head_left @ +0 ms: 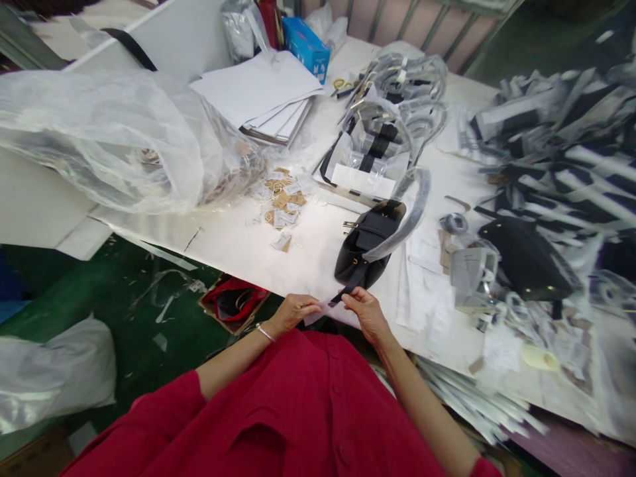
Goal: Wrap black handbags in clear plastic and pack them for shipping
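Note:
A small black handbag (pixel 366 244) lies on the white table (pixel 308 252) just beyond my hands, its handle wrapped in clear plastic. A black strap (pixel 348 289) runs from the bag down to the table's near edge. My right hand (pixel 366 310) pinches the end of that strap. My left hand (pixel 294 313), with a bracelet on the wrist, is closed beside it on a piece of white wrapping paper (pixel 320 311) at the edge. My red sleeves fill the bottom of the view.
Loose paper tags (pixel 283 199) lie at mid-table. A big clear plastic bag (pixel 114 139) sits at left, a paper stack (pixel 263 93) and blue box (pixel 308 46) behind. Wrapped straps (pixel 397 99) and black bags (pixel 527 258) crowd the right. A box (pixel 233 301) stands on the green floor.

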The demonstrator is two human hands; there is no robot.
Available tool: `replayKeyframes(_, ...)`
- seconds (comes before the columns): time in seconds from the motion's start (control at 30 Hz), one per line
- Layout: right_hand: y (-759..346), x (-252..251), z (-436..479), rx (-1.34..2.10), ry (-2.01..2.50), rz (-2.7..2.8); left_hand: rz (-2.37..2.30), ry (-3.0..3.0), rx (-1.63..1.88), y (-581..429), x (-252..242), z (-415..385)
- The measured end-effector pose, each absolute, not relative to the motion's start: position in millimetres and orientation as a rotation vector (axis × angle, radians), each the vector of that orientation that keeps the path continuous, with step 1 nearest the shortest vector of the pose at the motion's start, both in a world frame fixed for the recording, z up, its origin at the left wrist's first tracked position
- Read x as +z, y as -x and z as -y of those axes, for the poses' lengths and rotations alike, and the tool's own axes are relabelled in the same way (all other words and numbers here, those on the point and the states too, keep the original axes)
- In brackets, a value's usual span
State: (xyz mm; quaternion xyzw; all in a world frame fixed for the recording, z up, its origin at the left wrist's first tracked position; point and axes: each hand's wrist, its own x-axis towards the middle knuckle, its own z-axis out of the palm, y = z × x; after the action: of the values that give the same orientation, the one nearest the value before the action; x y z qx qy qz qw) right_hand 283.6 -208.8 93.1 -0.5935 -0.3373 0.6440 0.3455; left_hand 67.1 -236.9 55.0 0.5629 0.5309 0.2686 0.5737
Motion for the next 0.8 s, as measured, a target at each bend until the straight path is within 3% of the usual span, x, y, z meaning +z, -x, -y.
replayKeyframes(0.4,-293,104,209,1.751,1.612,0.826,-1.176,-0.944,0.645,-120,63,228)
replayKeyframes(0.8,-331,103,205,1.649,1.711,0.651,-1.386,-0.808,1.059,-180,78,191)
